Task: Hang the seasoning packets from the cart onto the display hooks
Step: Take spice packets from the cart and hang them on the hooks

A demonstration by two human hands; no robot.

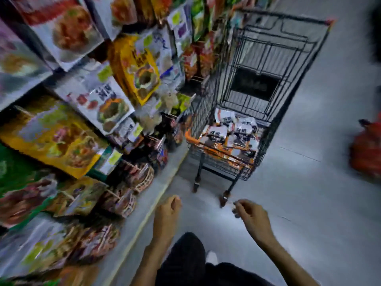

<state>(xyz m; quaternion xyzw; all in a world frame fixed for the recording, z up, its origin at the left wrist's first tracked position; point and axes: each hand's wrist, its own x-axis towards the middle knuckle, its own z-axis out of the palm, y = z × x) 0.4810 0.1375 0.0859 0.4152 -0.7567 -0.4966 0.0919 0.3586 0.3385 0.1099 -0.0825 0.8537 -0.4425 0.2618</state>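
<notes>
Seasoning packets (233, 131) in cart (203, 114), on floor (309, 203)

Seasoning packets (243, 127) blurred, print unreadable.
</notes>
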